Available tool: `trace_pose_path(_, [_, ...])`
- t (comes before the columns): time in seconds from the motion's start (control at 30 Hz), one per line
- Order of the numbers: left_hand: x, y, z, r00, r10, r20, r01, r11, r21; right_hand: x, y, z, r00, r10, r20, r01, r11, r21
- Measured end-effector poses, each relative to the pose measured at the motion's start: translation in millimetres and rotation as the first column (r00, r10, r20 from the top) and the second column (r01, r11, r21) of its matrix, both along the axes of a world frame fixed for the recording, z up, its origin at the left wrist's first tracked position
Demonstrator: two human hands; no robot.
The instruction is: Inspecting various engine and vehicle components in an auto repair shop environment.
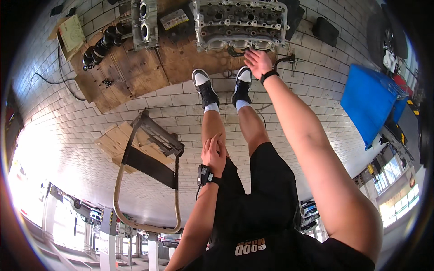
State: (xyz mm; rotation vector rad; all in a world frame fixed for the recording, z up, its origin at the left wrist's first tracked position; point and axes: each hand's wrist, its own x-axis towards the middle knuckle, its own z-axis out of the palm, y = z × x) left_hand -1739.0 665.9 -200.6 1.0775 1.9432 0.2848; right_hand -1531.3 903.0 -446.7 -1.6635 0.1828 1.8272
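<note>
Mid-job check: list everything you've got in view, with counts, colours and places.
Large engine casting: one, grey, top centre
Narrower engine casting: one, grey, left of it
Lobed shaft: one, black, upper left
Labelled box: one, dark, between castings
Brown board: one, brown, under the shaft
Block: one, black, upper right
Bin: one, blue, right
Chair-like frame: one, tan and black, left of legs
Cardboard: count unclear, tan, behind frame
Tiled floor: one, pale, throughout
Vehicles: several, mixed, far background
Shoes: two, black and white, centre
Left hand: one, bare, on left leg
Right hand: one, bare, at large casting's near edge
</note>
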Motion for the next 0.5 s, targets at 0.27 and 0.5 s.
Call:
trace_pose_path(0.27, [2, 2, 1, 1.0, 0.02, 0.0, -0.02, 0.999, -0.027, -49, 26, 15, 0.977, -0.19, -0.096, 0.192, 0.981, 0.017])
trace_pose_path(0.5, [0, 9, 6, 0.997, 0.071, 0.02, -0.072, 0.997, 0.037, -37, 28, 6, 0.961, -0.174, -0.214, 0.173, 0.985, -0.023])
